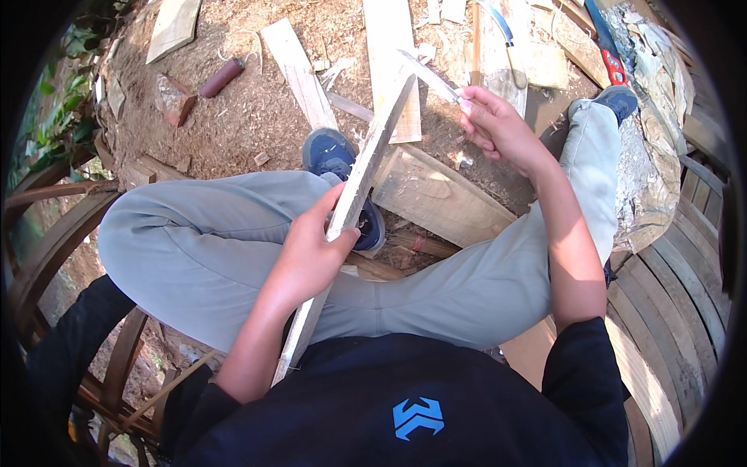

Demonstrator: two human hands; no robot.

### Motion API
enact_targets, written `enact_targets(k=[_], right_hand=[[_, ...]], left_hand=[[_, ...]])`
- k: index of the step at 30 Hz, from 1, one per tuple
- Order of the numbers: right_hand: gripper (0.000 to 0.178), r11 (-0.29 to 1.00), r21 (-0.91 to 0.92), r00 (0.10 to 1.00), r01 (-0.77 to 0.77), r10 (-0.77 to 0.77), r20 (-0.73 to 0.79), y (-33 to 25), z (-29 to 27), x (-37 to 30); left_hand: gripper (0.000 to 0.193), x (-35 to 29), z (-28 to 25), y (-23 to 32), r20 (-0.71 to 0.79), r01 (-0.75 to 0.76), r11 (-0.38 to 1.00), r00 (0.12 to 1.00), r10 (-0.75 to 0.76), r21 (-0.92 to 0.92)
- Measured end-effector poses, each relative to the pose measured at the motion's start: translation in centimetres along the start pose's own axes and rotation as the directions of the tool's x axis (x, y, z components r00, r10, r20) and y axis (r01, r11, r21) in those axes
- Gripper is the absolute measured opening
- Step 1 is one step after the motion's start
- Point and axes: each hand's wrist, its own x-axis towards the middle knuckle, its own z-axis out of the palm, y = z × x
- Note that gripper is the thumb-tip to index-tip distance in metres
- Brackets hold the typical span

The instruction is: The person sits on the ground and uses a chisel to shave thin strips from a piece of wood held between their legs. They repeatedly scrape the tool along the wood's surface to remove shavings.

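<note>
My left hand (315, 245) is wrapped around a long, narrow wooden strip (362, 175). The strip runs slantwise from beside my waist, between my legs, to its tapered far end. My right hand (502, 128) is closed around a knife (429, 75), whose handle is mostly hidden in the fingers. The knife's thin blade points up and left and lies close to the strip's far tip; whether they touch I cannot tell.
Boards (443, 194) and shavings lie on the ground around my feet. A sickle (513, 62) and a red-handled saw (613, 68) lie far right. A maroon cylinder (222, 78) and a reddish brick piece (175, 100) are far left. Curved wooden slats (661, 303) stand at right.
</note>
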Motion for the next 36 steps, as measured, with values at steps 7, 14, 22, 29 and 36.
enact_targets(k=[7,14,22,29,36], right_hand=[[0.028,0.997,0.024,0.997,0.067,-0.066,-0.038,0.2,-0.2,0.8],[0.038,0.995,-0.070,0.997,0.070,-0.071,0.000,0.1,0.1,0.9],[0.048,0.975,-0.219,0.987,0.045,-0.077,-0.140,0.5,0.3,1.5],[0.043,0.915,-0.372,0.965,0.154,-0.221,-0.144,1.2,0.3,1.8],[0.041,0.636,-0.740,0.917,0.218,-0.393,-0.068,1.8,1.5,1.4]], left_hand=[[0.054,-0.4,-0.1,0.5,-0.020,-0.013,1.000,1.000,0.013,-0.004],[0.054,-0.6,-0.1,1.0,-0.021,-0.037,0.998,0.999,0.038,0.044],[0.054,-0.5,-0.1,0.7,-0.027,-0.027,0.999,0.999,0.028,0.040],[0.052,-0.5,-0.1,0.7,-0.011,-0.014,0.999,1.000,0.015,0.042],[0.054,-0.5,-0.1,0.6,-0.004,-0.047,0.998,0.999,0.047,0.043]])
